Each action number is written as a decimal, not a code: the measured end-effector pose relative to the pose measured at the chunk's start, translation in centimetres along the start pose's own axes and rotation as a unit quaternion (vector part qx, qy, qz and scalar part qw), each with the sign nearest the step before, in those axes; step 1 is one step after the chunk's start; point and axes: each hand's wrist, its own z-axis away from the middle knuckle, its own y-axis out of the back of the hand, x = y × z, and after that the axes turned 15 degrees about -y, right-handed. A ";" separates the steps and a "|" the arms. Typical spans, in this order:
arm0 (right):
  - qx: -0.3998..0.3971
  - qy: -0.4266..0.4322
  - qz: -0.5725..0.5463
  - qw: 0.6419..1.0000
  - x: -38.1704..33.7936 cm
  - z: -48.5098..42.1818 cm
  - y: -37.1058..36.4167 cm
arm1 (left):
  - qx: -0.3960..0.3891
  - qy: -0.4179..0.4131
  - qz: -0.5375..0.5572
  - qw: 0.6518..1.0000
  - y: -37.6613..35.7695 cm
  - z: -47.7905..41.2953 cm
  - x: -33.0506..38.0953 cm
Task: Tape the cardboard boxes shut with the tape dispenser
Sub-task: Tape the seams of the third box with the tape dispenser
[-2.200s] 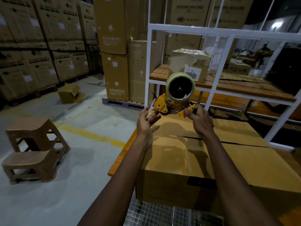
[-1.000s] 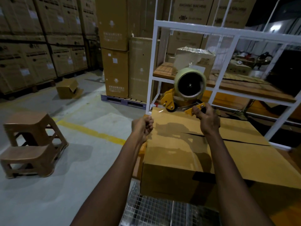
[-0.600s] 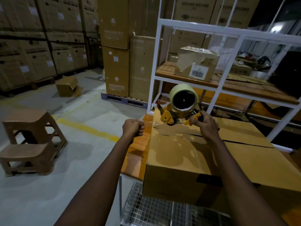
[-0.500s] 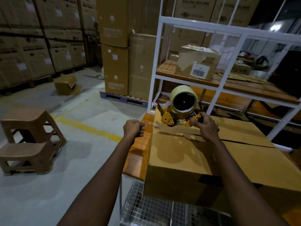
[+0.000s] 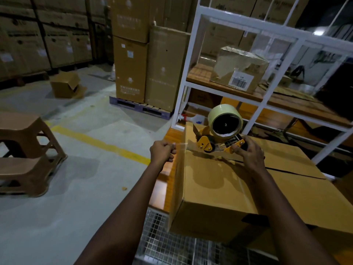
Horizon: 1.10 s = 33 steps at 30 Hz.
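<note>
Through the head camera I see the big cardboard box lying on a wooden table top, with an open seam running across the top of the box. The tape dispenser sits on top of the box at its far left corner, close to the end of that seam. The right hand has its fingers curled round the back end of the dispenser. The left hand is just off the left side of the box, closed like a fist, and it looks to pinch the loose end of the clear tape, which stretches from the dispenser out past the box edge. I think the tape end must go down on the left side of the box first. If the tape goes slack, it could fold and stick to itself. If I pull the dispenser crooked, the tape could miss the seam and leave the flaps open. If I press too softly, it could peel off.
</note>
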 end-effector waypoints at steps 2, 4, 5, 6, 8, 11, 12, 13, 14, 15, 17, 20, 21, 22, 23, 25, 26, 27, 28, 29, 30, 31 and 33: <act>0.002 0.001 0.005 1.000 0.3 -0.2 -0.1 | 0.001 0.004 0.005 1.000 -0.1 -0.2 -0.5; 0.004 0.000 0.009 1.000 0.8 -0.4 -0.4 | -0.001 0.005 0.012 1.000 -0.3 -0.3 -1.0; 0.002 -0.002 0.014 1.000 1.1 -0.6 -0.5 | -0.002 0.007 0.014 1.000 -0.4 -0.3 -1.3; -0.001 -0.002 0.021 1.000 1.3 -0.7 -0.6 | -0.003 0.010 0.015 1.000 -0.5 -0.2 -1.5; -0.007 -0.002 0.044 0.999 1.5 -0.8 -0.7 | -0.007 0.014 0.016 1.000 -0.7 0.2 -2.1; -0.009 0.001 0.069 0.998 1.3 -0.5 -0.8 | -0.025 -0.004 -0.016 1.000 -1.4 1.1 -3.1; -0.009 0.004 0.075 0.997 1.3 -0.4 -0.9 | -0.030 -0.013 -0.033 0.999 -1.7 1.3 -3.4; -0.008 0.009 0.081 0.997 1.3 -0.3 -0.9 | -0.035 -0.024 -0.049 0.998 -1.9 1.4 -3.7; -0.007 0.014 0.087 0.996 1.5 -0.3 -1.0 | -0.038 -0.036 -0.066 0.996 -2.1 1.4 -3.8; -0.005 0.018 0.091 0.996 1.6 -0.4 -1.1 | -0.041 -0.048 -0.082 0.995 -2.2 1.4 -3.9; 0.000 0.019 0.095 0.995 1.8 -0.5 -1.2 | -0.043 -0.071 -0.119 0.989 -2.3 1.2 -4.0; 0.007 0.024 0.101 0.995 1.8 -0.5 -1.2 | -0.052 -0.079 -0.168 0.981 -2.5 1.1 -4.1; 0.007 0.025 0.100 0.995 1.7 -0.4 -1.2 | -0.060 -0.071 -0.184 0.979 -2.4 1.1 -4.4; 0.006 0.025 0.098 0.995 1.7 -0.4 -1.2 | -0.074 -0.055 -0.204 0.975 -2.4 1.1 -4.8; 0.006 0.024 0.098 0.995 1.6 -0.3 -1.2 | -0.092 -0.036 -0.222 0.970 -2.3 1.0 -5.7; 0.008 0.024 0.101 0.995 1.6 -0.3 -1.3 | -0.101 -0.006 -0.224 0.969 -1.9 1.5 -6.7; 0.010 0.026 0.102 0.994 1.5 -0.3 -1.3 | -0.088 -0.002 -0.222 0.971 -1.7 1.8 -6.8; 0.011 0.027 0.102 0.994 1.6 -0.3 -1.2 | -0.068 -0.008 -0.225 0.972 -1.5 1.9 -6.7; 0.012 0.028 0.103 0.994 1.6 -0.3 -1.2 | -0.042 -0.018 -0.225 0.973 -1.5 2.0 -6.4; 0.013 0.029 0.105 0.994 1.6 -0.3 -1.2 | -0.014 -0.031 -0.204 0.978 -1.5 1.9 -6.0; 0.014 0.031 0.107 0.994 1.6 -0.3 -1.3 | 0.008 -0.049 -0.158 0.986 -1.7 1.9 -5.2; 0.016 0.032 0.108 0.994 1.7 -0.3 -1.3 | 0.021 -0.069 -0.097 0.993 -2.0 2.0 -4.4; 0.016 0.027 0.107 0.994 1.8 -0.3 -1.4 | -0.026 -0.080 0.000 0.996 -2.6 2.5 -3.3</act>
